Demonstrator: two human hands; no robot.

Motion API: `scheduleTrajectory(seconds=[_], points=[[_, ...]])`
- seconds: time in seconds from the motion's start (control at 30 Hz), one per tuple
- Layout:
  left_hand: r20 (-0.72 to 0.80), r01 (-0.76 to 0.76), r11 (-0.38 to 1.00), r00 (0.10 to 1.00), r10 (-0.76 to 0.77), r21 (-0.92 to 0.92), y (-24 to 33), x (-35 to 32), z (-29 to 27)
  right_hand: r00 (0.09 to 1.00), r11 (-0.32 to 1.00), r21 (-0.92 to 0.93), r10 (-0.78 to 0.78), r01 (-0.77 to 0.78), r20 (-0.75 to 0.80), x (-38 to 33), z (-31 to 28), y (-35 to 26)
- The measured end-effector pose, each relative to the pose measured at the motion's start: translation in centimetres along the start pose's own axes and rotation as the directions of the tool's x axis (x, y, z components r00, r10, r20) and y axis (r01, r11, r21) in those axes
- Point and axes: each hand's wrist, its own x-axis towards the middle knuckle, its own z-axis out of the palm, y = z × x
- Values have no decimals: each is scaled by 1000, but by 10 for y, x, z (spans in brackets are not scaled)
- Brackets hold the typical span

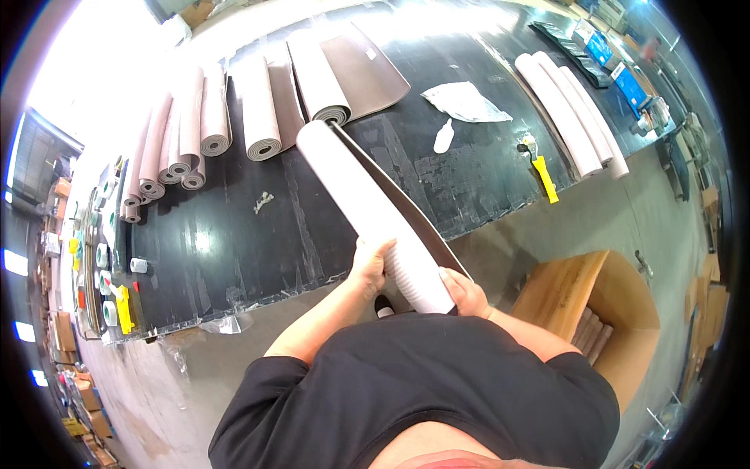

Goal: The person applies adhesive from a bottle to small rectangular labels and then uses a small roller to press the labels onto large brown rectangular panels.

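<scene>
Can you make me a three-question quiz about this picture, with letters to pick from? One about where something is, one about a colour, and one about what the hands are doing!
1. Where is the cardboard box?
A. on the floor to the person's right
B. on the black table
C. under the left hand

2. What colour is the scraper near the table's front edge?
A. green
B. yellow
C. red

3. What are the hands doing with the white roll?
A. both hands hold its near end
B. only one hand touches it
C. neither hand touches it

Answers:
1 A, it stands open on the floor at right.
2 B, its handle is bright yellow.
3 A, the left hand and right hand wrap the roll's near end.
</scene>
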Motion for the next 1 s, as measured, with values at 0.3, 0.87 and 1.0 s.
scheduleTrajectory(seconds=[0.3, 0.87, 1.0], points=[[-52, 73, 988, 996, -67, 135, 46, 29, 8, 999, 999, -18, -44, 43, -27, 47, 11, -11], [123, 62, 850, 981, -147, 523, 94, 93, -13, 994, 995, -92, 29, -39, -109, 98, 54, -26], [167, -233, 132, 909, 383, 963, 143, 95, -32, 1000, 988, -151, -19, 15, -25, 101, 39, -26]])
